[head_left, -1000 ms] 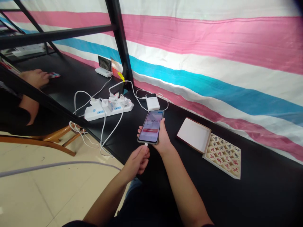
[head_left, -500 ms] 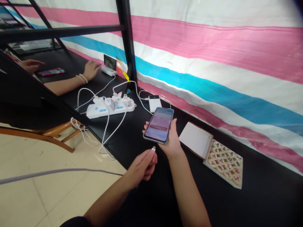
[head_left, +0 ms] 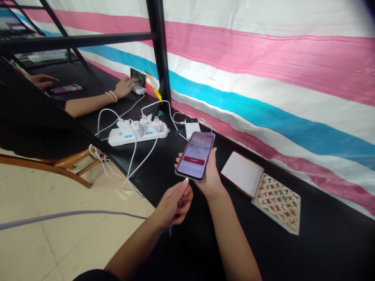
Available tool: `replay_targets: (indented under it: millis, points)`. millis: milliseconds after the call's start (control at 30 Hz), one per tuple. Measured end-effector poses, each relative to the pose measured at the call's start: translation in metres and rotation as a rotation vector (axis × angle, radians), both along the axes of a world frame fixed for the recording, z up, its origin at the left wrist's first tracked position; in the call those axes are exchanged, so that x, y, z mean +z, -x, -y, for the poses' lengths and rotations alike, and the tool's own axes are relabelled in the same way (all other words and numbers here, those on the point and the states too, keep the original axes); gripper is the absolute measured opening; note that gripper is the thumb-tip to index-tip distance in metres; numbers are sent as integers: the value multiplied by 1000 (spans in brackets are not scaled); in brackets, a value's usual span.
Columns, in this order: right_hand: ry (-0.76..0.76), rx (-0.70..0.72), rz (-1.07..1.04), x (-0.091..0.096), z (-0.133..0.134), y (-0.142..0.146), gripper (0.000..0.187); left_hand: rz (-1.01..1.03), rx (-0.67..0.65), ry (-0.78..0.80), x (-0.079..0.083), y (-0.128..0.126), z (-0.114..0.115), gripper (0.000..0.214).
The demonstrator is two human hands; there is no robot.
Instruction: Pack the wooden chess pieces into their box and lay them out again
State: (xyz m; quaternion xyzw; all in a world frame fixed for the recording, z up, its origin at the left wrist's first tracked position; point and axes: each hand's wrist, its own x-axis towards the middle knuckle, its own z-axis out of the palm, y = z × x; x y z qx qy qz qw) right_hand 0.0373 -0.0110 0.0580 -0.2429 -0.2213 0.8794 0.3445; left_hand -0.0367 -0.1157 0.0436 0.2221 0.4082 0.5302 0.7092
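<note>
My right hand (head_left: 209, 177) holds a smartphone (head_left: 195, 155) above the black table (head_left: 322, 242), its lit screen showing a timer and a red button. My left hand (head_left: 175, 203) pinches a white charging plug (head_left: 185, 181) whose tip touches the phone's bottom edge. The plug's cable is hidden behind my hand.
A white power strip (head_left: 137, 132) with several plugs and white cables lies to the left, with a white power bank (head_left: 192, 127) beside it. An open box of round wooden game pieces (head_left: 277, 203) sits to the right. Another person's hand (head_left: 124, 86) touches a propped phone (head_left: 138, 78) farther back.
The plug was pulled off the phone's bottom edge, then brought back against it. The phone's screen changed and shows the timer again. The other person's hand reached to the propped phone.
</note>
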Motion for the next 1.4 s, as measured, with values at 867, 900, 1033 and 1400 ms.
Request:
replay_targets:
  millis: [867, 900, 1033, 1400]
  points:
    - [-219, 174, 723, -53, -1, 18, 67, -840, -161, 147, -41, 74, -6, 44]
    - [-251, 194, 782, -52, -1, 10, 67, -979, -168, 112, -40, 77, -8, 43]
    - [-369, 141, 912, -47, 2, -39, 60, -1523, -191, -124, -33, 93, -16, 41]
    - [-243, -178, 1092, -43, 69, -208, 51, -1484, -335, -630, 0, 23, -37, 34]
